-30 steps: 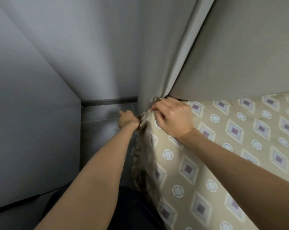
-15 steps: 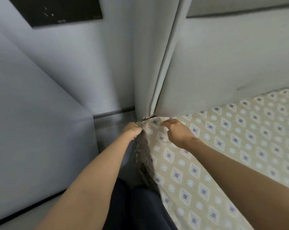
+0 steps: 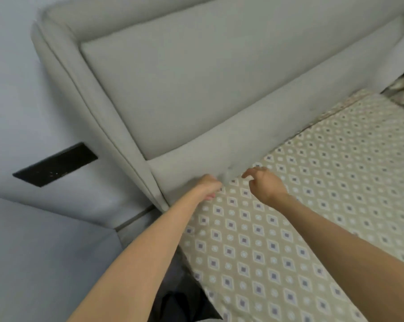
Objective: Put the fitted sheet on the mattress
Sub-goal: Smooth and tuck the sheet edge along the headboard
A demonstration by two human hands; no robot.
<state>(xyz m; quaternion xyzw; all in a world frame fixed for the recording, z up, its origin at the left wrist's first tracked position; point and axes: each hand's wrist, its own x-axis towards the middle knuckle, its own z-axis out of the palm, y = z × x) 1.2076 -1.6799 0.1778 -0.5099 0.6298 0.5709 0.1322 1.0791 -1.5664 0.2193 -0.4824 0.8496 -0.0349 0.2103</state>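
Note:
The beige fitted sheet [image 3: 301, 228], printed with diamonds and circles, lies stretched over the mattress top and runs up to the headboard. My left hand [image 3: 208, 188] is at the near head corner, fingers curled on the sheet's edge where it meets the headboard. My right hand [image 3: 265, 185] hovers just above the sheet beside it, fingers spread, holding nothing. At the far right corner the sheet is bunched up [image 3: 403, 91]. The mattress itself is hidden under the sheet.
A grey padded headboard [image 3: 196, 89] stands along the head of the bed. Pale walls close in on the left, with a black panel [image 3: 57, 165] on one. My dark trousers [image 3: 180, 298] fill the narrow gap beside the bed.
My view has swung up and to the right, showing the whole headboard. My right hand has let go of the sheet corner and opened. My left hand stays at the corner.

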